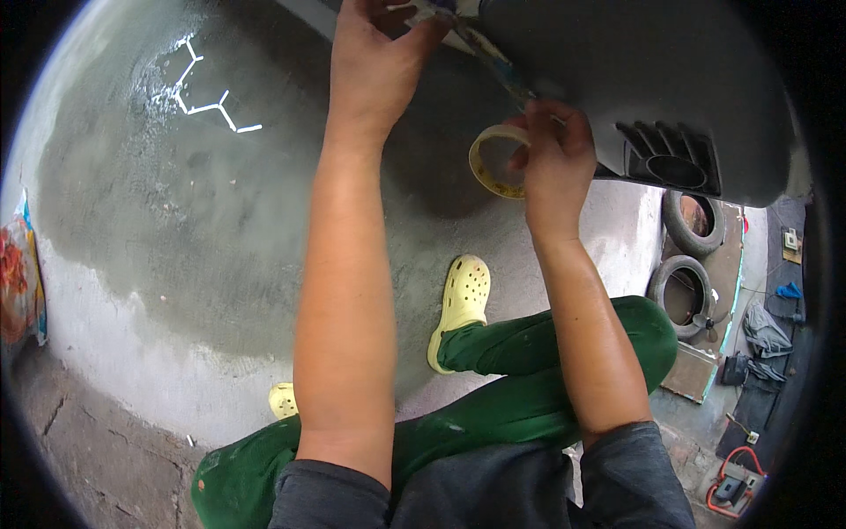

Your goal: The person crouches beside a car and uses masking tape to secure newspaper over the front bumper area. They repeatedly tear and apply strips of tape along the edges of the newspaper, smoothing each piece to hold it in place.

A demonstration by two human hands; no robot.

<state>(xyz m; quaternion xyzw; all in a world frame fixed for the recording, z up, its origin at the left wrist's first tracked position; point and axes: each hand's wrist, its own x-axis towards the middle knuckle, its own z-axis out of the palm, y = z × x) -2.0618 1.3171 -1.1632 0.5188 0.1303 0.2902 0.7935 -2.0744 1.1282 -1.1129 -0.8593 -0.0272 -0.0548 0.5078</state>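
A dark grey car bumper (617,62) takes up the top right, with a slatted fog-lamp recess (671,159) at its lower corner. My right hand (557,167) is closed on a roll of pale masking tape (477,167), which hangs just left of my fingers. From there a translucent, glossy strip of tape (493,58) runs up and left along the bumper's edge. It ends at my left hand (381,62), whose thumb and fingers pinch it near the top edge of view. The left fingertips are partly cut off.
Wet grey concrete (203,220) lies below, with several white strips (207,108) on it at left. My yellow clogs (464,295) are beneath me. Two tyres (683,291) lie at right, near a dark bag (765,333) and a red cord (724,509). A colourful sack (19,273) stands far left.
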